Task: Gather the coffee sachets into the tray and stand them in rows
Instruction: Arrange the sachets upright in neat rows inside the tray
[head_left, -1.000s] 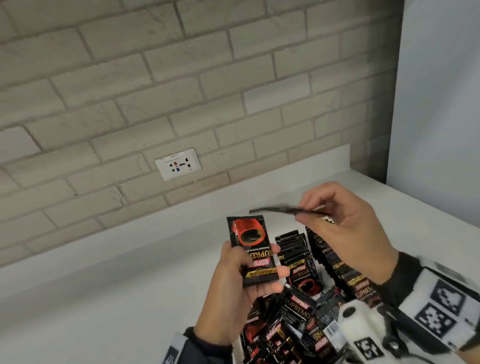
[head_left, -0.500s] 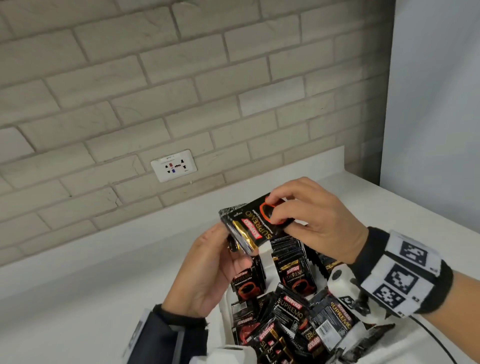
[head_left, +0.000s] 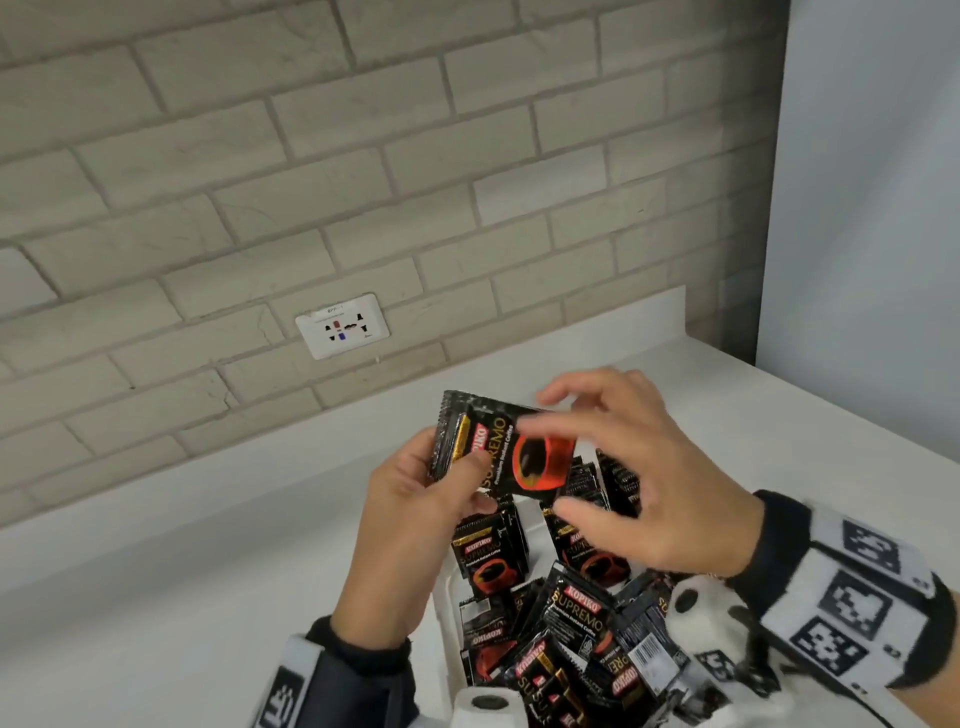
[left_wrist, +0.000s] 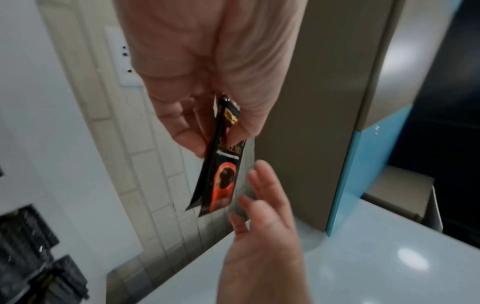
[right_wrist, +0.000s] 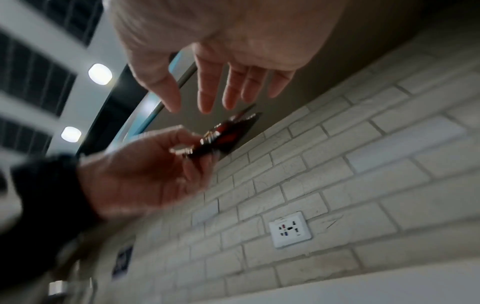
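My left hand (head_left: 457, 467) pinches a small stack of black Kopiko sachets (head_left: 498, 447) by its left end, thumb on the front, above the tray. In the left wrist view the held sachets (left_wrist: 221, 176) hang edge-on from my left hand (left_wrist: 218, 135). My right hand (head_left: 550, 467) hovers just right of the stack with fingers spread, holding nothing; the right wrist view shows that hand (right_wrist: 188, 105) open above the sachets (right_wrist: 223, 135). The white tray (head_left: 445, 623) holds standing sachets (head_left: 488, 551) at the back and a loose pile (head_left: 571, 639) in front.
The tray sits on a white counter (head_left: 208, 597) against a brick wall with a socket (head_left: 343, 325). A pale panel (head_left: 872, 208) closes off the right side. Marker bands are on both wrists.
The right hand brought its sachet over, laid it on the one in the left hand and let go. Its fingers are now spread. The left hand holds both sachets.
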